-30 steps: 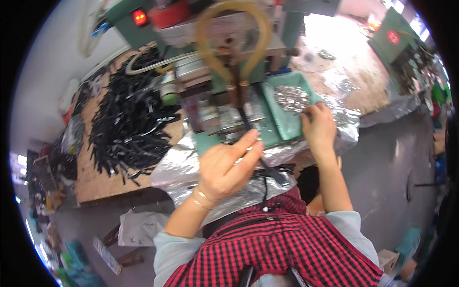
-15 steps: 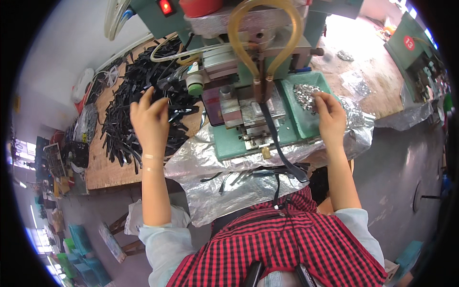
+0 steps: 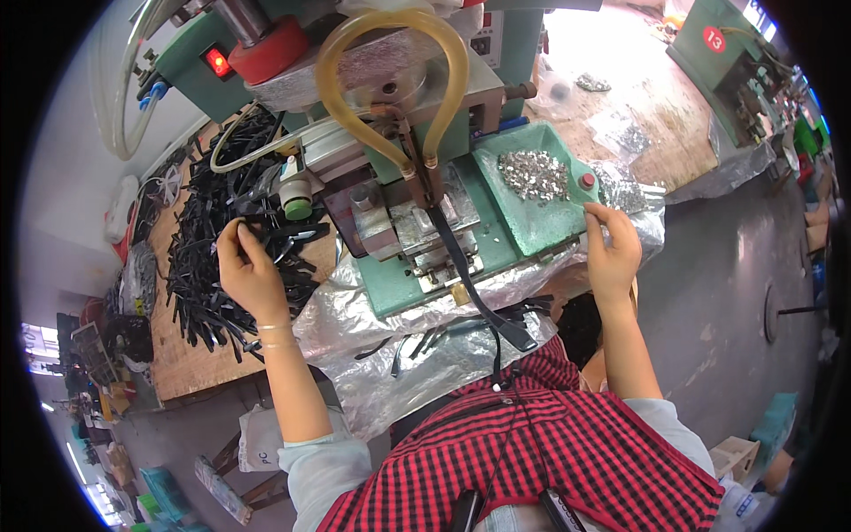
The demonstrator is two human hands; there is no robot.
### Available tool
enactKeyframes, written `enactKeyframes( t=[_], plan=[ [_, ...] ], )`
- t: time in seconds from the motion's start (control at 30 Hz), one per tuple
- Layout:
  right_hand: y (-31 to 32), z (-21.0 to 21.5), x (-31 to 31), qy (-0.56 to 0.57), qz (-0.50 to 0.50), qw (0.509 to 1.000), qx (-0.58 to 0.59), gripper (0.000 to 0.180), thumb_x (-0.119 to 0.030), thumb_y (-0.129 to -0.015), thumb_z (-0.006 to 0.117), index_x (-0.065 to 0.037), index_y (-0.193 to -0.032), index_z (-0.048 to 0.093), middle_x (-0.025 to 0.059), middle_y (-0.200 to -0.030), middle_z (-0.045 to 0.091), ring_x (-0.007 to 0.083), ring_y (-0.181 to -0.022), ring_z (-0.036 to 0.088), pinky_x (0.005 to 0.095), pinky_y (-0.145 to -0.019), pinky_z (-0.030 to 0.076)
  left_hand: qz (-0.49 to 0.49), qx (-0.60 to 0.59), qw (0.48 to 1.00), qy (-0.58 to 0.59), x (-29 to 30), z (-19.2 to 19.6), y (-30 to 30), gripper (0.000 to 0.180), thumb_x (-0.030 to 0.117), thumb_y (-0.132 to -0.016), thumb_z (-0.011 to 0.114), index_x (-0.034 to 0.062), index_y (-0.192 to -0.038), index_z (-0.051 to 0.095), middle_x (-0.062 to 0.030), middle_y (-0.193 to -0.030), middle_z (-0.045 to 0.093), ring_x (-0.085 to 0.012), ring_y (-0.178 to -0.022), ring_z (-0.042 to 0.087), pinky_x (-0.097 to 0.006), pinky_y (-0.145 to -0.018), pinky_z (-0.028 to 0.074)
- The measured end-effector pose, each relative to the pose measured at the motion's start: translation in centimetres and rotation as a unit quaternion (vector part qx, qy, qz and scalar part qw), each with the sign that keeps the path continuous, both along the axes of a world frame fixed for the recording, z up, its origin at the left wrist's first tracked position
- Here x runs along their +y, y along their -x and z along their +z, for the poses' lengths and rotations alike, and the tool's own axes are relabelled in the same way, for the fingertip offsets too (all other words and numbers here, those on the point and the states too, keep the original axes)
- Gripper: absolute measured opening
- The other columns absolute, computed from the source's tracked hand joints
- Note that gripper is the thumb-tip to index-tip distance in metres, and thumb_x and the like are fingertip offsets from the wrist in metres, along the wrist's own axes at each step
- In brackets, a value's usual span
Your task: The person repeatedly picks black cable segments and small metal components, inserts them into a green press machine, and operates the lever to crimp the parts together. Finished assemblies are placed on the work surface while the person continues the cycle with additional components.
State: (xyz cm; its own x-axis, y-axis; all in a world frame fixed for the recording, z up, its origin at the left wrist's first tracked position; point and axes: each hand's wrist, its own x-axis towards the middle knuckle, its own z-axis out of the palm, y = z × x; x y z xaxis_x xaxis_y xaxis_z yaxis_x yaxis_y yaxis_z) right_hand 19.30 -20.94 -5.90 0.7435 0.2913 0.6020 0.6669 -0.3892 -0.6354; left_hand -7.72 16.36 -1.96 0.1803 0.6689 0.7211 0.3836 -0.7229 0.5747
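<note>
My left hand [image 3: 253,277] is over the heap of black strips [image 3: 199,275] at the left. Its thumb and fingertips close on the end of a dark strip there. My right hand [image 3: 613,253] is just off the right corner of the green tray [image 3: 532,232], with thumb and forefinger bent together; anything between them is too small to make out. Small metal pieces [image 3: 532,175] lie piled in that tray. From the copper-coloured jaws [image 3: 424,188] of the bench machine [image 3: 390,84], one black strap [image 3: 463,266] hangs toward my lap.
A red button [image 3: 587,181] stands beside the tray. A yellowish hose [image 3: 330,75] loops above the jaws. Silvery sheeting [image 3: 355,324] covers the front edge, with several loose black strips [image 3: 434,337] on it. Another green machine [image 3: 709,66] stands at the far right.
My right hand has drawn back from the metal pieces to outside the tray. The left hand has lowered and its spread fingers have closed. The whole view has shifted, moving the machine leftward.
</note>
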Motion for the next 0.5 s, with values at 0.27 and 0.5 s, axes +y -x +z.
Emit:
enactKeyframes(
  t=[0.27,0.5],
  plan=[
    [4.0,7.1,6.5,-0.094,0.230,0.965,0.086,0.009,0.000,-0.091,0.072,-0.001,-0.098,0.077,0.0116,-0.096,0.075,0.0246,-0.092,0.072,0.0348,-0.083,0.054,-0.072,-0.012,0.986,0.149,-1.7,-5.3,0.2,0.032,0.008,-0.096,0.076,-0.0005,-0.126,0.069,0.0006,-0.080,0.064,-0.0063,-0.067,0.056,-0.024,-0.061,0.046],
    [6.0,6.8,13.0,-0.223,0.305,0.906,0.190,0.031,0.001,-0.089,0.074,0.000,-0.119,0.065,0.0096,-0.108,0.072,0.0180,-0.099,0.070,0.0320,-0.089,0.055,-0.093,-0.046,0.959,0.264,-4.2,-5.4,0.3,0.023,0.017,-0.104,0.069,-0.0031,-0.093,0.071,-0.0003,-0.076,0.067,-0.0037,-0.063,0.057,-0.022,-0.055,0.043]
  ],
)
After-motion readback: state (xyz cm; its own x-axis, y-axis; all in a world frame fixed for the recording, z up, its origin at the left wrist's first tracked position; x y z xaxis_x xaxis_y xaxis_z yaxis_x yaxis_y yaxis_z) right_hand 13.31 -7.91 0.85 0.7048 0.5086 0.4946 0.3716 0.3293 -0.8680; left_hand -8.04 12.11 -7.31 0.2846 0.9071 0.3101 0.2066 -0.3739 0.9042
